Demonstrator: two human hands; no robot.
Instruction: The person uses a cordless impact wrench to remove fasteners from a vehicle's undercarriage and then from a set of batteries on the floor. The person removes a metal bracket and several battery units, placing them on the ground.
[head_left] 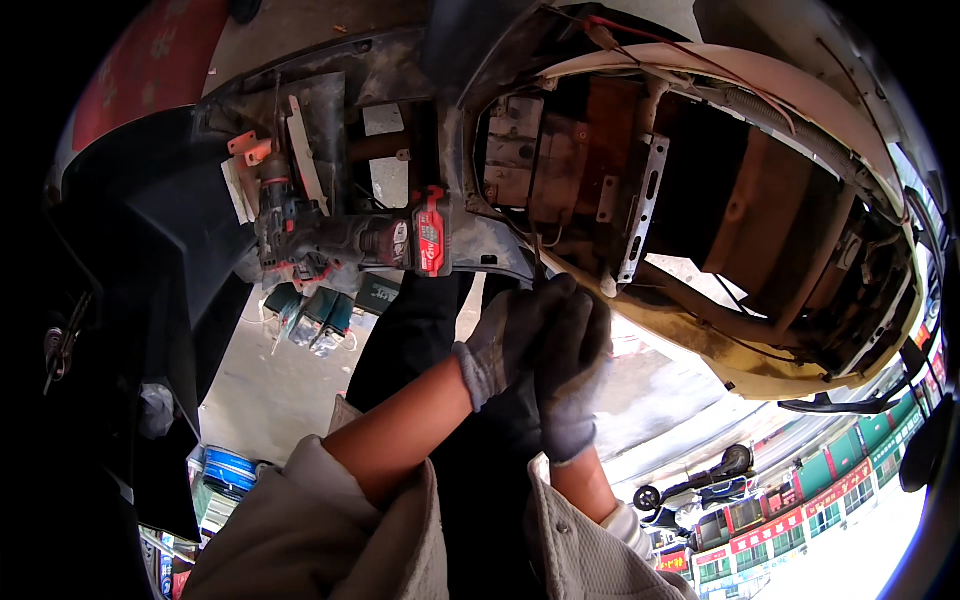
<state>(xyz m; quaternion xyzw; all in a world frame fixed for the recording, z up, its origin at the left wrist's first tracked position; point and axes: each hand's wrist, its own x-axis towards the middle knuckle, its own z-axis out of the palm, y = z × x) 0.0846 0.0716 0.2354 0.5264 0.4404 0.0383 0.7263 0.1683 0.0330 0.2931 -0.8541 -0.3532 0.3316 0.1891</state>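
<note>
Head view: both gloved hands are bunched together at the edge of the opened scooter body (700,200). The left hand (510,335) and right hand (570,380) are curled shut around a thin tool shaft (538,268) (barely visible), steadying it. The cordless drill (340,240) rests on the footboard, within reach.
</note>
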